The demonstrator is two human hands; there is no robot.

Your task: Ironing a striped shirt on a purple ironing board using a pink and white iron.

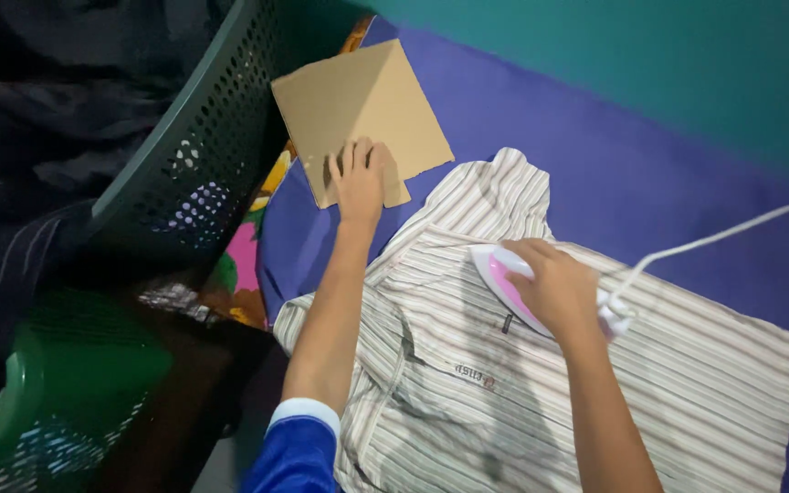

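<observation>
Shirt (595, 383), striped and creased, under pink iron (504, 278) clasped by right hand (554, 288); left hand (358, 178) flat on cardboard (358, 100).

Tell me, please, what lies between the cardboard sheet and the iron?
In the head view, the striped shirt's collar end lies between the cardboard sheet and the iron.

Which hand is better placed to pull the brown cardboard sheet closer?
Left. The left hand already lies flat on the brown cardboard sheet, while the right hand grips the pink-and-white iron on the striped shirt.
</observation>
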